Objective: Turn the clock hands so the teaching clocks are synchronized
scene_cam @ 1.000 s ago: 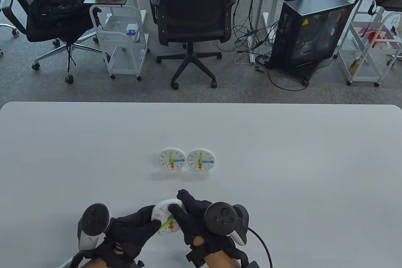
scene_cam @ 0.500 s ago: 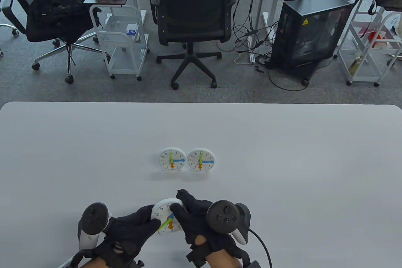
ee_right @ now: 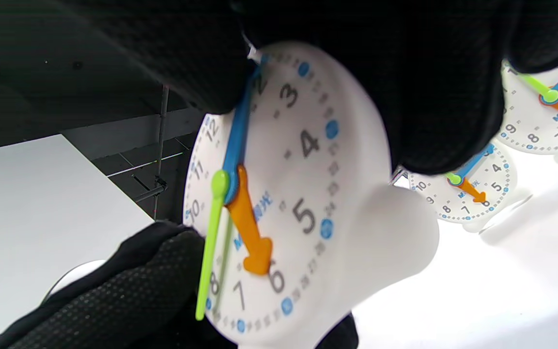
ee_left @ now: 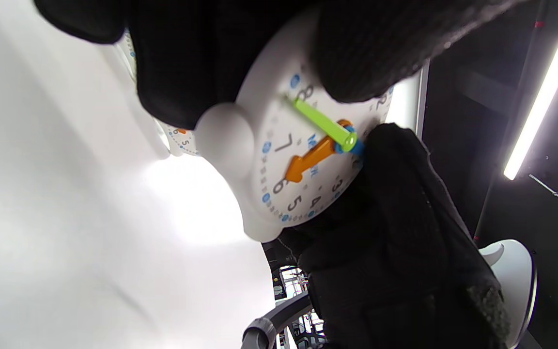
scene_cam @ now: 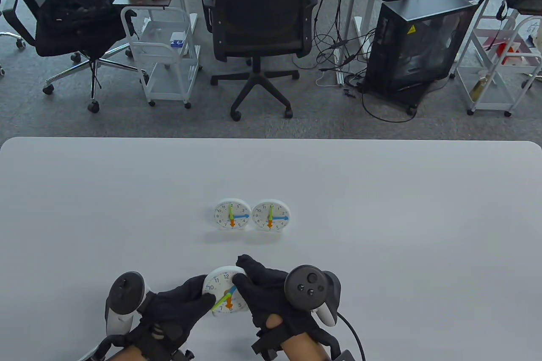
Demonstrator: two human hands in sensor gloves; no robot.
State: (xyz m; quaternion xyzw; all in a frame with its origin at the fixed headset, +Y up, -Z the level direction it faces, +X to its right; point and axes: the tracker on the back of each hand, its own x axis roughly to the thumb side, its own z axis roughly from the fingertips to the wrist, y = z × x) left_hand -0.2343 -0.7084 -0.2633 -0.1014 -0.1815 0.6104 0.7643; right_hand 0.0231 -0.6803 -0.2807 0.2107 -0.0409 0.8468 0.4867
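Note:
A white teaching clock (scene_cam: 224, 291) is held near the table's front edge. Its orange hand points to 6, its green hand near 8, its blue hand (ee_right: 238, 131) up toward 1–2. My left hand (scene_cam: 178, 308) grips the clock's left rim. My right hand (scene_cam: 264, 289) holds the right rim, with a fingertip (ee_right: 201, 72) on the blue hand's tip. The clock also shows in the left wrist view (ee_left: 303, 160). Two matching clocks (scene_cam: 231, 215) (scene_cam: 271, 215) stand side by side mid-table, green hands at 12, blue at 3, orange at 6.
The white table (scene_cam: 381, 208) spreads wide around the clocks. Beyond its far edge stand office chairs (scene_cam: 258, 18), a wire cart (scene_cam: 165, 56) and a computer tower (scene_cam: 415, 39).
The blue hand of the held clock has swung clockwise under my right fingertip and more of the dial shows. The right hand has shifted slightly right. The two standing clocks have not moved.

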